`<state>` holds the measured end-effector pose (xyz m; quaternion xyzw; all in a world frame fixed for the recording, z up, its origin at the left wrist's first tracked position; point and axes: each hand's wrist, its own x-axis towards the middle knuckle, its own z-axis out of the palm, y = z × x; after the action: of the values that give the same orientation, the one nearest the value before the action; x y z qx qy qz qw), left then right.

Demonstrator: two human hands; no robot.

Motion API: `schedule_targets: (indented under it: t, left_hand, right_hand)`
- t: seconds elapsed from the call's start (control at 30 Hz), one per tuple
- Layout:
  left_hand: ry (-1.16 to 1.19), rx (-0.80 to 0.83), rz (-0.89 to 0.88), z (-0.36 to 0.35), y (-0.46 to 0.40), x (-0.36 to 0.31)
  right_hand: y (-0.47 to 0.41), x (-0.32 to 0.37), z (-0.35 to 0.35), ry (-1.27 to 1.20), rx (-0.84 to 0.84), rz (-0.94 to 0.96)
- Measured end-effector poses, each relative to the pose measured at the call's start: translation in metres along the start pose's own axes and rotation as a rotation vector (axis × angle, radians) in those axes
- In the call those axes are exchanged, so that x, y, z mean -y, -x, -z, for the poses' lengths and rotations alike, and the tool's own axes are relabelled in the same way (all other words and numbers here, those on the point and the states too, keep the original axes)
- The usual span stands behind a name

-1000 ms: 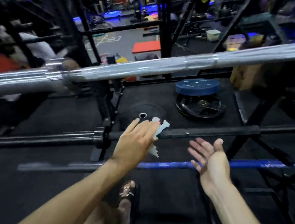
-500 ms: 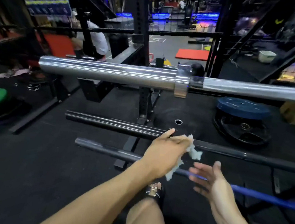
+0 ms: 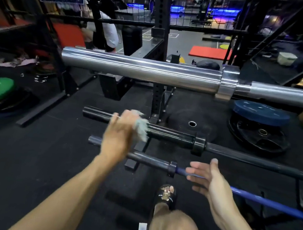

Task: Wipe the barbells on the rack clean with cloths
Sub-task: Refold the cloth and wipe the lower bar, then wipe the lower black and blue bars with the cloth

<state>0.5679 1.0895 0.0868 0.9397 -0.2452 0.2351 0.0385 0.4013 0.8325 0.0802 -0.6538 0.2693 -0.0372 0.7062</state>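
- The middle black barbell (image 3: 172,135) lies on the rack, its long axis running left to right, sleeve end leftward.
- The left hand (image 3: 119,136), clutching a pale cloth (image 3: 141,129), is right at that sleeve, far nearer than the right.
- The right hand (image 3: 209,176) hangs slack-fingered and empty over the blue barbell (image 3: 267,203) below.

1. Left hand (image 3: 119,136) grips a pale cloth (image 3: 141,127) over the sleeve of the black barbell (image 3: 172,134).
2. Right hand (image 3: 208,176), fingers straight, sits at the blue barbell (image 3: 267,203) near its collar; contact unclear.
3. Chrome barbell (image 3: 141,71) lies on the rack (image 3: 160,42) above both.
4. Weight plates (image 3: 259,124) stacked on the floor, right.
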Motion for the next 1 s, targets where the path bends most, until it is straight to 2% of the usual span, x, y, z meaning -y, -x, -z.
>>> schedule_targets:
  t: [0.1,0.13,0.2,0.23,0.3,0.37,0.4,0.47,0.53,0.57,0.63,0.73,0.83,0.9,1.0]
  left_hand:
    - [-0.005,-0.07,0.399,0.007,-0.004,0.033]
    - [-0.005,-0.085,0.448,0.008,-0.007,0.02]
    - [0.032,-0.115,0.318,0.004,-0.015,-0.035]
    - [0.106,-0.147,0.202,-0.001,-0.018,-0.07]
    - [0.32,-0.093,-0.039,-0.013,-0.012,-0.135]
    - [0.471,-0.049,-0.146,-0.015,-0.006,-0.159]
    - [0.46,-0.05,-0.188,-0.015,-0.006,-0.155]
    - [0.333,-0.03,-0.199,-0.017,-0.014,-0.135]
    - [0.219,0.042,-0.047,-0.017,-0.024,-0.113]
    - [0.26,0.075,0.059,-0.016,-0.027,-0.111]
    - [0.491,0.108,0.143,-0.006,-0.026,-0.126]
    - [0.868,0.159,0.075,0.027,-0.012,-0.166]
    - [1.082,0.215,0.174,0.073,-0.003,-0.2]
    - [1.245,0.297,0.055,0.111,0.005,-0.226]
    - [1.426,0.443,-0.251,0.163,0.026,-0.264]
  right_hand:
    - [-0.001,-0.001,-0.014,0.006,0.004,-0.004]
    - [-0.001,-0.002,-0.018,0.003,0.002,-0.006]
    - [0.0,-0.003,-0.024,-0.002,0.001,-0.01]
    - [0.0,-0.004,-0.026,0.003,0.0,-0.015]
    - [0.004,-0.005,-0.025,0.01,-0.017,-0.028]
    - [0.01,-0.004,-0.014,0.017,-0.041,-0.035]
    - [0.014,-0.003,-0.004,0.012,-0.059,-0.042]
    - [0.024,-0.001,0.021,0.0,-0.111,-0.049]
    - [0.038,0.001,0.044,-0.022,-0.158,-0.06]
    - [0.047,0.002,0.053,-0.031,-0.182,-0.069]
    - [0.067,0.003,0.068,-0.052,-0.233,-0.089]
    - [0.098,0.006,0.083,-0.092,-0.279,-0.09]
    - [0.129,0.015,0.096,-0.104,-0.315,-0.066]
    - [0.155,0.023,0.105,-0.107,-0.344,-0.007]
    - [0.19,0.035,0.118,-0.043,-0.343,0.115]
